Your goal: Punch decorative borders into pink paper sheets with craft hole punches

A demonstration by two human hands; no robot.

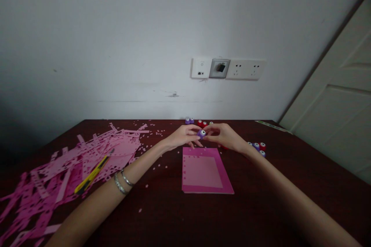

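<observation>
Both my hands meet over the far edge of a pink paper sheet (204, 171) that lies flat on the dark wooden table (261, 208). A small purple paper punch (201, 134) is pinched between them. My left hand (184, 137) has its fingers closed on the punch from the left. My right hand (224, 136) grips it from the right. The sheet has small punched holes along its top and left margins. Two silver bangles (123, 182) circle my left wrist.
A heap of cut pink paper strips (72, 166) covers the table's left side, with a yellow utility knife (92, 174) on top. More small punches, purple and red, sit at the back (197, 122) and to the right (259, 148). Wall sockets (228, 68) are above.
</observation>
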